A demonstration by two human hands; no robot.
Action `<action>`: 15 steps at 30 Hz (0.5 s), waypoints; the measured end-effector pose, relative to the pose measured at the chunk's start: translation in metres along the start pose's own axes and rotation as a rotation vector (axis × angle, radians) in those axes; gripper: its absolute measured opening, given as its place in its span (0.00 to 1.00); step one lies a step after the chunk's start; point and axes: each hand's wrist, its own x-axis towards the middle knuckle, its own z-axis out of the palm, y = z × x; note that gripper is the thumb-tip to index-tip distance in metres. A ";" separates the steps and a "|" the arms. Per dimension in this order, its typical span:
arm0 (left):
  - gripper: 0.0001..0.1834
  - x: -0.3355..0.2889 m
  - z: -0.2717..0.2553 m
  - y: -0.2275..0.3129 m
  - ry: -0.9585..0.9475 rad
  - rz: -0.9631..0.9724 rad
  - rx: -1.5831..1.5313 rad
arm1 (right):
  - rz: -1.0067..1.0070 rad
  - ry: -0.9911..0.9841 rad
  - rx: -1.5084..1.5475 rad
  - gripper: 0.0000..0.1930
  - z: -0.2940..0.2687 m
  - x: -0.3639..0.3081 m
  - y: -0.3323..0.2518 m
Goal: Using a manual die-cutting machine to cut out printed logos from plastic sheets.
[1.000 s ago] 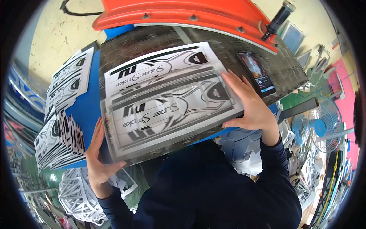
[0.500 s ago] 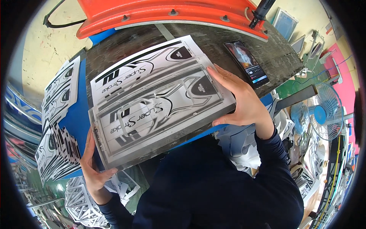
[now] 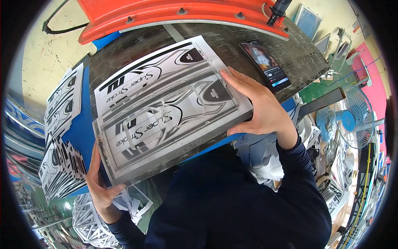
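A thick clear plate with thin raised outlines, like a cutting die (image 3: 182, 157), lies tilted over a white printed sheet (image 3: 166, 50) with black and grey graphics. The print shows through the plate, and the sheet's far part sticks out beyond it. My left hand (image 3: 99, 182) grips the plate's left end, thumb at the near corner and fingers along the side. Around the right end is my right hand (image 3: 263, 106), fingers on the far corner and thumb at the near edge. Contact between plate and sheet cannot be made out.
A red press beam (image 3: 182, 12) spans the dark worktable's (image 3: 224, 45) far side. A phone (image 3: 265, 64) lies right of the sheet. Printed sheets (image 3: 64, 166) are stacked at left on a blue surface. White offcuts (image 3: 93, 220) pile below, and a fan (image 3: 348, 118) stands at right.
The view has shifted slightly, so the table, phone and beam sit a little higher and further left. Both hands keep their hold on the plate, which stays over the sheet.
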 end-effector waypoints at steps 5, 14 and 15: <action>0.66 0.001 0.001 -0.001 -0.009 -0.016 0.011 | -0.019 0.008 0.002 0.65 0.002 -0.002 0.004; 0.65 0.002 0.002 0.001 -0.001 -0.018 0.031 | -0.011 0.005 -0.007 0.65 0.001 0.000 0.002; 0.65 0.002 0.001 0.001 0.000 -0.018 0.031 | -0.012 0.005 -0.007 0.65 0.001 0.000 0.002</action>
